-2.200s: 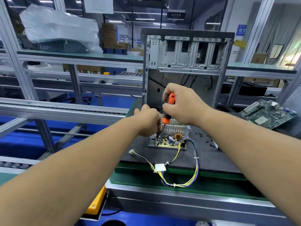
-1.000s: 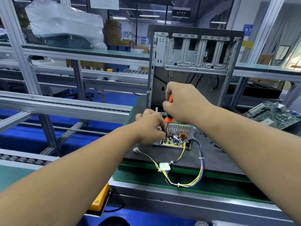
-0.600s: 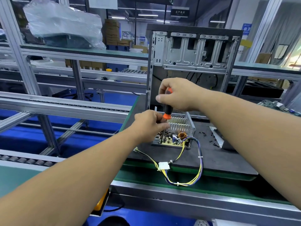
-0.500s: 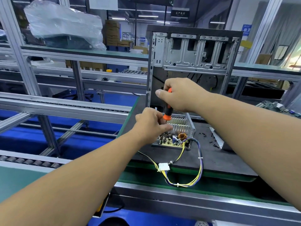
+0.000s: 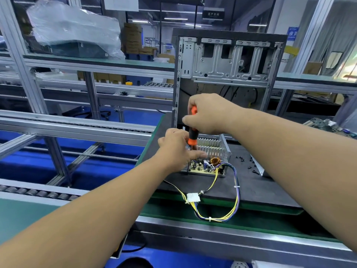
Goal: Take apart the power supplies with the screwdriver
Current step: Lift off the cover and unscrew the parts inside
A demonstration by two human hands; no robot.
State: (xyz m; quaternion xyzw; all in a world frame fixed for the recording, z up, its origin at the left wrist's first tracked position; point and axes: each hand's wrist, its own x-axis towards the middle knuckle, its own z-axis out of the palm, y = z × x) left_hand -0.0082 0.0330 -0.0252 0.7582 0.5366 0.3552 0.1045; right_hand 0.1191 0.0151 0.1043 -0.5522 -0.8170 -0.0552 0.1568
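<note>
The power supply [image 5: 207, 161], its cover off and its circuit board bare, sits on the dark mat [image 5: 260, 188] toward the left edge of the bench [image 5: 222, 227], just in front of an upright computer case [image 5: 228, 60]. A ribbed metal heat sink and a copper coil show on the board, and a perforated metal wall stands along its right side. The screwdriver [image 5: 192, 130], with an orange and black handle, stands nearly upright over the left part of the board; its tip is hidden behind the left hand. The right hand [image 5: 207, 115] grips the top of the handle, fingers curled round it. The left hand [image 5: 178, 149] lies low against the shaft, its fingers closed around the lower end where it meets the board, though exactly what they pinch cannot be told. A bundle of yellow, black and purple wires [image 5: 234, 192] runs from the board's front right corner, loops over the mat's near edge and ends in a white plug [image 5: 193, 197] lying near that edge. Small black screws [image 5: 242, 159] lie scattered on the mat to the right of the supply, beside a loose sheet-metal panel [image 5: 257, 167]. A green circuit board [image 5: 328, 125] rests at the far right of the bench.
</note>
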